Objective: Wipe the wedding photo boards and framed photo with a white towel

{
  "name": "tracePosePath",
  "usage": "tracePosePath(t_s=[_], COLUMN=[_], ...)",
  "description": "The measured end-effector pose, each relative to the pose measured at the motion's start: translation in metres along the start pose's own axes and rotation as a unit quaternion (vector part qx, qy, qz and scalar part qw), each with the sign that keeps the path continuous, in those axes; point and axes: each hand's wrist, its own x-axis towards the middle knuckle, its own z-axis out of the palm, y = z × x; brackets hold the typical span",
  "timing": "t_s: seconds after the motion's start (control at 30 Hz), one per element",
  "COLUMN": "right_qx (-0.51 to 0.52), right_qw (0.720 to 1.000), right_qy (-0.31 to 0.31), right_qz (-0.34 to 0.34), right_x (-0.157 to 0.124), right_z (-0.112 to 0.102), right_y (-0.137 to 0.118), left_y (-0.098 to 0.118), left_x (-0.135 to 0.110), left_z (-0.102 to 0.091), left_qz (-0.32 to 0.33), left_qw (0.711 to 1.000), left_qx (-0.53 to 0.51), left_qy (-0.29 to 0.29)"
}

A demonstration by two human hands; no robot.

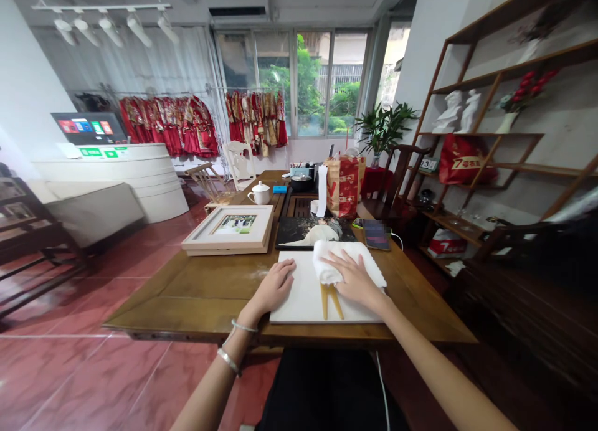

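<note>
White cloth (324, 274) lies bunched under your right hand (352, 278), on a white board (299, 300) placed flat at the middle of the table's near edge. From the head view, your right fingers are spread wide over the cloth, pressing on it rather than pinching it. Your left hand (275, 288) rests on the board's left side, its fingers close together and slightly bent, gripping nothing that shows.

You appear to be wiping or pressing with the cloth. For that, even pressure from a flat palm would serve best, with your left hand weighing the board down so it cannot slide over the table's near edge. Two yellow prongs (324, 301) point towards you from beneath the cloth; they may catch its folds, and their far ends are hidden.

Just beyond the board is a dark album (315, 233), leaving little room for a long forward stroke. Towards the table's right edge lies a phone (376, 235) with a white cable (398, 239) that a sleeve-side sweep could snag. A photo frame (228, 224) lies nearer the table's left edge. Farther off stand a lidded cup (260, 194), a black pot (301, 182) and a paper bag (344, 185), clear of your hands.
</note>
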Motion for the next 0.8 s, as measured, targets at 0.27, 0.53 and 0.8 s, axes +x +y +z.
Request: tracePosePath(t_s=[0.27,0.53,0.8], right_qx=[0.021,0.061,0.026], right_qw=[0.996,0.993,0.999], right_qy=[-0.043,-0.053,-0.018], right_qz=[-0.081,-0.091,0.008], right_x=[-0.092,-0.099,-0.001], right_z=[-0.006,-0.018,-0.011], right_y=[-0.015,-0.003,0.018], left_y=[0.001,-0.001,-0.003], left_x=[0.000,0.001,0.000], left_z=[0.000,0.000,0.001], left_qz=[-0.002,0.007,0.004], left_qw=[1.000,1.000,1.000], left_qx=[-0.004,-0.009,0.001], left_qy=[0.004,-0.003,-0.010])
